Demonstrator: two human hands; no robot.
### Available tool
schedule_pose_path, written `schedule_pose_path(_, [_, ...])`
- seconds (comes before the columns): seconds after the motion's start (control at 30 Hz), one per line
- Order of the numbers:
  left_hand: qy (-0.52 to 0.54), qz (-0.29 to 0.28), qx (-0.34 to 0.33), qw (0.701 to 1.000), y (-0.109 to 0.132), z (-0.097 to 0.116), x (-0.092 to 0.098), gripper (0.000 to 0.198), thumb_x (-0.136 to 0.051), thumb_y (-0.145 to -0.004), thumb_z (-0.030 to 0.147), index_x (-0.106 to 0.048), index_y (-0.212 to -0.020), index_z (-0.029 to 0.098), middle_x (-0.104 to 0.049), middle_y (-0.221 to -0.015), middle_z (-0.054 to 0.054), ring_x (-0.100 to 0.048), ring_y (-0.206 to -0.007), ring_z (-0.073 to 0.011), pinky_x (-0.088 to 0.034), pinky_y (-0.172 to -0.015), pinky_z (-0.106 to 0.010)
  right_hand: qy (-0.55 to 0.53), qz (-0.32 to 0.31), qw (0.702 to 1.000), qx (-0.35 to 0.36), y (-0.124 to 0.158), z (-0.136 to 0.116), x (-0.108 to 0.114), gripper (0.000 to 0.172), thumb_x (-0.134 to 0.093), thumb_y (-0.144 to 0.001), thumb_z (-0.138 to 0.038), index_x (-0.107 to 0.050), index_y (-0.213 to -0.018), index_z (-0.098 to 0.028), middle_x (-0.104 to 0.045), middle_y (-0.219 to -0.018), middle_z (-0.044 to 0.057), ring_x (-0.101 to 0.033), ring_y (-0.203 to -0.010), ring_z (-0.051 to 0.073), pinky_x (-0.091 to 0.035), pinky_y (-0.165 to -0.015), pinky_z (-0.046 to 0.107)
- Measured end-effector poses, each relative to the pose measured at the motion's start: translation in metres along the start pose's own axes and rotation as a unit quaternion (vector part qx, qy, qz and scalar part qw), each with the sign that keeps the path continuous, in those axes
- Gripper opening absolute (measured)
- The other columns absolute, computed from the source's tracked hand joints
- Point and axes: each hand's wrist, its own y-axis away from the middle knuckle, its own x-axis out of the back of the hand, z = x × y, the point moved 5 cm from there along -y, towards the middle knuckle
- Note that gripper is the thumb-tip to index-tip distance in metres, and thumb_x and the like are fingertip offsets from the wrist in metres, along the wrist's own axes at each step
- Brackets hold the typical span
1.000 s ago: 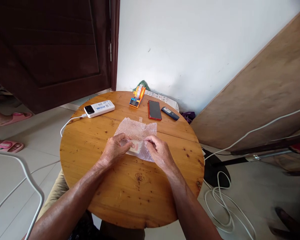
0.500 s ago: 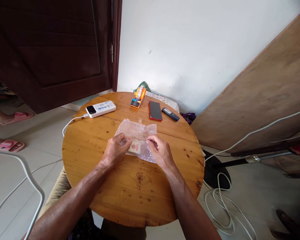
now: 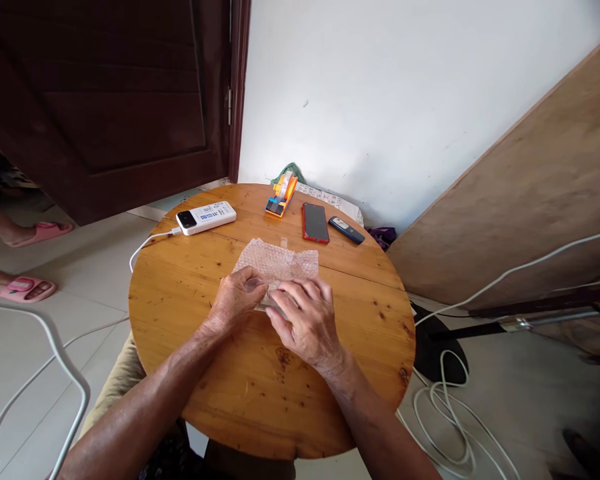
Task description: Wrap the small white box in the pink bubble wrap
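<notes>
A sheet of clear bubble wrap [image 3: 280,259] lies on the round wooden table [image 3: 220,400] in front of me. The small pale box seen on it earlier is now mostly covered by my hands. My left hand [image 3: 239,293] is closed, pinching the wrap's left edge between thumb and fingers. Over the right part of the wrap is my right hand [image 3: 305,317], its fingers spread and slightly bent, reaching toward the box. Nothing shows in its grasp. A strip of clear tape sticks up at the wrap's far edge.
Along the table's far side are a white power bank [image 3: 207,218] with a cable, an orange tape dispenser [image 3: 281,195], a red-cased phone [image 3: 315,223] and a dark blue handheld device [image 3: 346,230]. A person's feet in pink slippers [image 3: 27,288] are at left. Cables [image 3: 450,413] coil on the floor.
My right hand has let go of the wrap's right side, moved left over the box and spread its fingers. My left hand keeps its pinch. The view has shifted slightly.
</notes>
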Motion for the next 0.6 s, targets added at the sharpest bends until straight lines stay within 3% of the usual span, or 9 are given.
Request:
schedule_pose_path(0.13, [-0.012,0.004,-0.001,1.0,-0.001,-0.001,0.006,0.019,-0.059,-0.071,0.035,-0.066,-0.079,0.019,-0.067,-0.072,0.001,-0.061,-0.071,-0.015,-0.047,-0.07,-0.026,0.004,-0.017,1.0,0.009,0.0,0.001,-0.012,0.014,-0.056,-0.095,-0.027,-0.067,-0.102,-0.02,-0.07,-0.107,0.007,-0.056,-0.097,0.024,-0.035,-0.094,0.042])
schedule_pose_path(0.3, [-0.042,0.017,0.034,0.998,0.0,-0.01,0.023,0.04,-0.058,-0.072,0.035,-0.066,-0.107,0.017,-0.072,-0.094,-0.005,-0.066,-0.084,-0.0202,-0.05,-0.074,-0.029,0.035,-0.035,0.999,0.01,-0.001,-0.002,-0.015,0.02,-0.057,-0.095,-0.024,-0.065,-0.113,-0.02,-0.067,-0.107,0.007,-0.053,-0.098,0.025,-0.035,-0.089,0.041])
schedule_pose_path(0.43, [-0.184,0.038,0.074,0.979,-0.003,-0.017,0.033,0.038,-0.054,-0.076,0.027,-0.067,-0.11,0.018,-0.072,-0.087,-0.005,-0.066,-0.078,-0.0207,-0.05,-0.073,-0.029,0.053,-0.068,0.996,-0.005,-0.002,-0.004,-0.017,0.024,-0.057,-0.096,-0.026,-0.063,-0.119,-0.023,-0.065,-0.11,0.007,-0.052,-0.099,0.025,-0.034,-0.088,0.042])
schedule_pose_path(0.6, [-0.33,0.007,0.065,0.942,-0.002,-0.012,0.033,0.036,-0.052,-0.083,0.025,-0.066,-0.115,0.019,-0.074,-0.094,-0.007,-0.069,-0.091,-0.0266,-0.05,-0.085,-0.037,0.069,-0.091,0.993,-0.018,-0.003,-0.006,-0.018,0.032,-0.057,-0.096,-0.025,-0.059,-0.127,-0.025,-0.063,-0.112,0.009,-0.051,-0.101,0.026,-0.035,-0.09,0.044])
